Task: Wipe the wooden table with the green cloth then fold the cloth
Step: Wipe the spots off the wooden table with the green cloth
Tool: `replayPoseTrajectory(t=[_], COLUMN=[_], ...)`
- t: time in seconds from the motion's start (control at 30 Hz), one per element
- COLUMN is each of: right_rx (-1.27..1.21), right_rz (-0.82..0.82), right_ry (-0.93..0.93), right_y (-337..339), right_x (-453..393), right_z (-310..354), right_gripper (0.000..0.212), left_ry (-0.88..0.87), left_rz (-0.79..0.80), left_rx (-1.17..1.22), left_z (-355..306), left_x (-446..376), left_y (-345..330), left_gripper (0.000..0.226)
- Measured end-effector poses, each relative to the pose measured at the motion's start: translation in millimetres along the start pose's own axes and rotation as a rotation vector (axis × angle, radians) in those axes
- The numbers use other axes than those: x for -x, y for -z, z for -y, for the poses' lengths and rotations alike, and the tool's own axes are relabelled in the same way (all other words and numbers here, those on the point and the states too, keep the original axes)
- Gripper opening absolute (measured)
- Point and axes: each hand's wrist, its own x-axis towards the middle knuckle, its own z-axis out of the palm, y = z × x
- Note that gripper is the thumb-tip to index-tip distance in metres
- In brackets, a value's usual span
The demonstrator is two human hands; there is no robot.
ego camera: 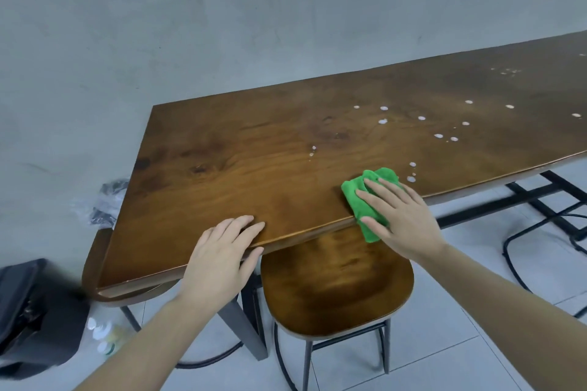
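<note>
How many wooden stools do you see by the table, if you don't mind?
2: one stool below the table's near edge between the hands, another under the left corner, mostly hidden.

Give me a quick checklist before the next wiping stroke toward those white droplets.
1. Green cloth under the right hand: ok, fingers lie flat on it.
2. Cloth fully on the wooden table: not ok, one corner hangs over the near edge.
3. Left hand bracing the table: ok, it rests on the near edge, apart from the cloth.
4. White droplets remaining: not ok, many lie beyond and to the right of the cloth.
5. Path to the droplets: ok, only bare wood lies between.
6. Cloth folded: not ok, bunched.
</note>
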Motion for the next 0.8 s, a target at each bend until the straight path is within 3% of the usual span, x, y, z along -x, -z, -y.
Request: replayPoseTrajectory(t=[0.17,0.47,0.6,0.73,0.8], right_rx=[-0.077,-0.11,-0.112,-0.08,-0.066], right_rz=[0.012,0.258,0.272,0.304,0.339], right_ry=[-0.177,0.11,0.075,-0.116,-0.209], right_y=[2.8,5.1,11.5,18.2,22.0], right_x=[-10.8,-61.9,-64.8,-60.4,-59.2], right_z=[46.5,161.6,138.9,83.8,54.4], right_gripper=[0.056,0.054,0.053,0.052,0.051], left_ry=[0.045,0.084,0.084,0.074,0.059], left_rz=[0.013,0.006,0.108,0.187,0.216], left_rx=[0.042,0.098,0.048,0.021,0.025], left_z=[-5.5,-4.2,5.7,12.3,13.2], left_x=[2.4,-3.6,-14.7,-26.6,-34.0], left_y=[3.4,24.0,23.1,20.6,19.4], left_gripper=[0.047,0.05,0.06,0.07,0.064])
